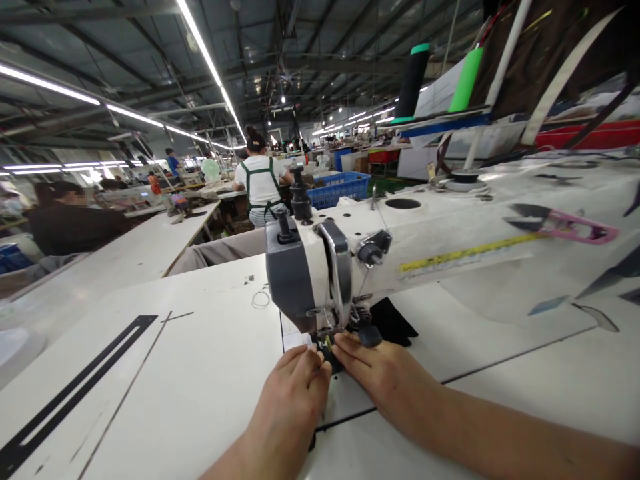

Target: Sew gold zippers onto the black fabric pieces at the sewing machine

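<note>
A white and grey sewing machine (295, 273) stands on the white table, its needle area low in the centre. My left hand (299, 393) is closed at the left front of the presser foot, fingers and thumb pinched on the edge of a small black fabric piece (336, 362). My right hand (377, 367) lies on the right of the same piece, fingers stretched toward the needle. More black fabric (393, 321) lies behind my right hand, under the machine arm. The needle tip is hard to make out.
A black slotted strip (75, 393) lies on the table at left. Pink-handled snips (575, 225) and a yellow tape (470, 252) are on the machine arm. Beyond are a blue crate (340, 190), a person in a green apron (263, 180) and thread cones (467, 79).
</note>
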The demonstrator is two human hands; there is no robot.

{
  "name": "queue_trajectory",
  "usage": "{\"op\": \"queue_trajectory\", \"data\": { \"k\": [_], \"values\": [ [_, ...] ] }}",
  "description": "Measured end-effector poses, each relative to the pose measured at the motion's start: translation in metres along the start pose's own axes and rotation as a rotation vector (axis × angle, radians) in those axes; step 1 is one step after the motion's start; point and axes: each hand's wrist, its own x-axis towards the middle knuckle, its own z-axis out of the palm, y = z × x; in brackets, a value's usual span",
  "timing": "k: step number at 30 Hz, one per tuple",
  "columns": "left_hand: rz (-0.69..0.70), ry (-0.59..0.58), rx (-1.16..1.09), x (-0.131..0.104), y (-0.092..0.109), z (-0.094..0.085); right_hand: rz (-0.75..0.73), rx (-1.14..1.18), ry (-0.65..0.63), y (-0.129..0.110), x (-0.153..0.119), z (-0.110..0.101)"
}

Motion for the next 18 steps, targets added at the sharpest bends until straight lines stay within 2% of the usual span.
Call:
{"op": "queue_trajectory", "data": {
  "k": [7,13,18],
  "values": [
    [-0.071,-0.075,-0.047,-0.0022,-0.0051,0.0053,0.043,0.095,-0.105,0.0055,0.0038,0.0006],
    [-0.103,-0.047,-0.062,-0.0018,-0.0062,0.0089,0.067,0.118,-0.146,0.0065,0.0013,0.003],
    [-0.136,-0.074,-0.094,-0.0022,-0.0073,0.0095,0.058,0.116,-0.182,0.0082,0.0012,0.0057]
  ]
}}
